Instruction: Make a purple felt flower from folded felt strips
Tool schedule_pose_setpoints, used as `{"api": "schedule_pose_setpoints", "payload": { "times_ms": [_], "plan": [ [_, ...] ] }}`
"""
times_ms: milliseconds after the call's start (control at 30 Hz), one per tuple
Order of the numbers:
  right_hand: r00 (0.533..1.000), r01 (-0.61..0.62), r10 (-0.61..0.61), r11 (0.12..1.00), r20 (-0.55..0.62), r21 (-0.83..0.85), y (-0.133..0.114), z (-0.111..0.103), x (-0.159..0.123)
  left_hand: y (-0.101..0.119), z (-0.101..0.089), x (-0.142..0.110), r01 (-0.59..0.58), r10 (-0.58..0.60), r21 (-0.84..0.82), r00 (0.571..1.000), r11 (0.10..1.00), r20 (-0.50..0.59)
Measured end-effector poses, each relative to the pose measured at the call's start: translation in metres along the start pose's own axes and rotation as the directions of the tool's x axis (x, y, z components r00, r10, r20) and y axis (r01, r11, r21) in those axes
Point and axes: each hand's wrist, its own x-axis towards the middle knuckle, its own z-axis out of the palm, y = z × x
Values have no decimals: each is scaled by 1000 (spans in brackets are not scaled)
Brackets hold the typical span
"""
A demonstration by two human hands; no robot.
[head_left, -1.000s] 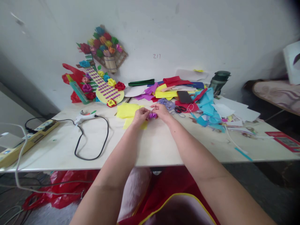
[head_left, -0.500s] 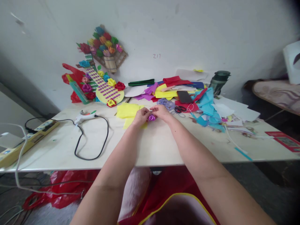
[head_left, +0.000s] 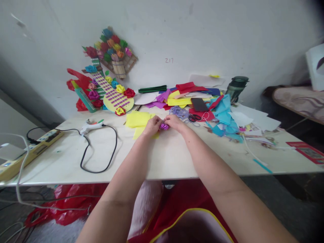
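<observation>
A small purple crepe paper flower (head_left: 164, 126) is pinched between both hands above the middle of the table. My left hand (head_left: 153, 125) grips its left side with closed fingers. From the right, the fingertips of my right hand (head_left: 173, 122) press on its upper edge, hiding part of it. Under and beside my left hand lie yellow crepe paper sheets (head_left: 138, 119). Just beyond my right hand is a tangle of lilac string (head_left: 179, 112), with black-handled scissors (head_left: 194, 117) to its right.
A white glue gun (head_left: 91, 127) with a looped black cord lies left, near a power strip (head_left: 32, 152). A flower-trimmed paper guitar (head_left: 111, 92) leans on the wall. Coloured paper, a phone (head_left: 199, 104), blue crepe scraps (head_left: 224, 116) and a dark bottle (head_left: 237, 88) occupy the back right.
The purple flower has turned slightly between my fingers, and my right fingers have closed in on it. Both arms stay nearly in place; the table items have not moved.
</observation>
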Motion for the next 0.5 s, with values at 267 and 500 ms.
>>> {"api": "schedule_pose_setpoints", "payload": {
  "times_ms": [267, 500],
  "plan": [
    [993, -98, 82, 971, 82, 218, 2, -3, 0, 7, 1, -5, 26, -27, 62, 999, 998, 17],
    [996, -74, 64, 979, 64, 187, -2, -3, -6, 11, 1, -5, 24, -21, 129, 999, 991, -25]
  ]
}}
